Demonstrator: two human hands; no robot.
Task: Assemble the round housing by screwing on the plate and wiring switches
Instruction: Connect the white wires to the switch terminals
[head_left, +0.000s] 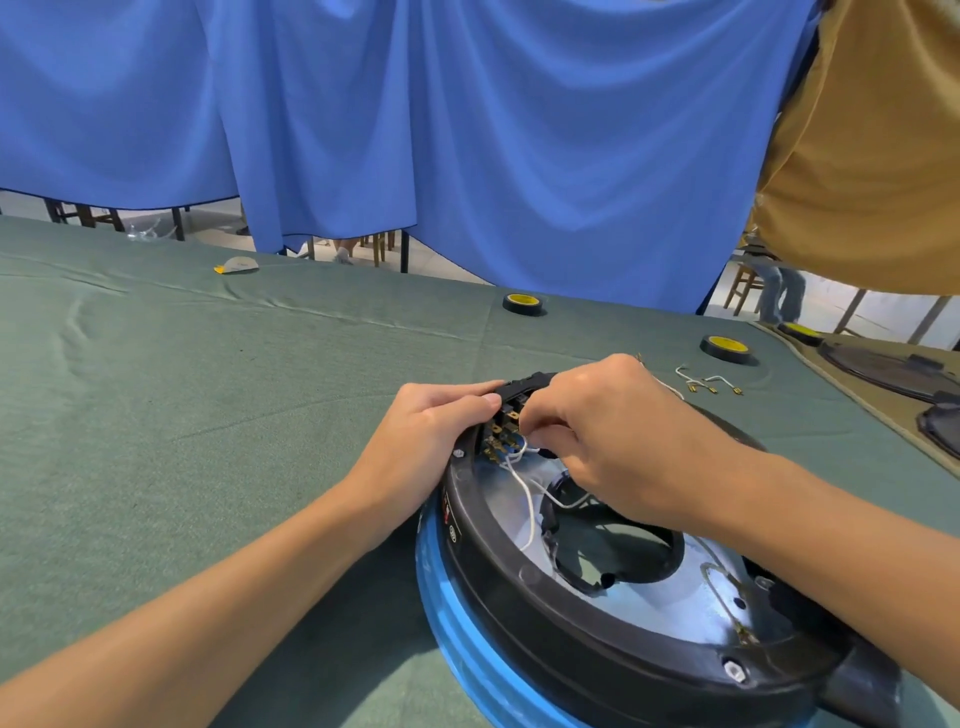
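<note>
**Wiring underway, plate looks fitted**

Head view: the round housing (519, 587) lies on the green surface (208, 389), right in front of the person. The metal plate (696, 618) sits inside the black rim, and a screw head (733, 670) shows at the edge, so the plate step looks done. The left hand (431, 431) has its grip curled round the switch block (511, 397) at the far rim. The right hand (602, 436) pinches a white wire (525, 499) at the terminals, with the contact itself hidden. Spare wires (706, 382) lie near a tape roll (727, 348), so wiring is probably unfinished.

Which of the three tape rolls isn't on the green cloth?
The rightmost roll: it sits on the tan mat, while the other two lie on the green cloth.
</note>
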